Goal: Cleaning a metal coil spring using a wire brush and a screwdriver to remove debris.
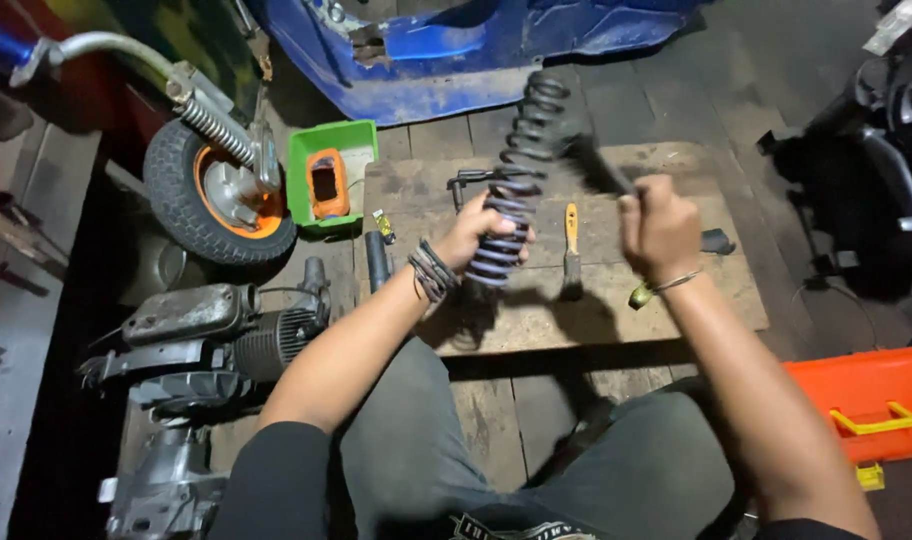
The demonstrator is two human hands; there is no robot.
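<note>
Coil spring (pixel 516 180), probably heavy and stiff, clasped at lower coils by left hand (pixel 473 237), fingers wrapped closed. Right hand (pixel 660 228) fisted around dark tool handle (pixel 601 168) above wooden board (pixel 676 290).

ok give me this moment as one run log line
left hand grips coil spring | right hand grips dark tool handle | chisel on board

floor of worn, dark wooden planks (pixel 536 420), with a lighter plywood board (pixel 676 300) laid on it at centre. blue vehicle bodywork (pixel 456 60) spans the far edge. grey floor strip (pixel 16 330) along the left edge. lighting dim; right side in shadow.
</note>
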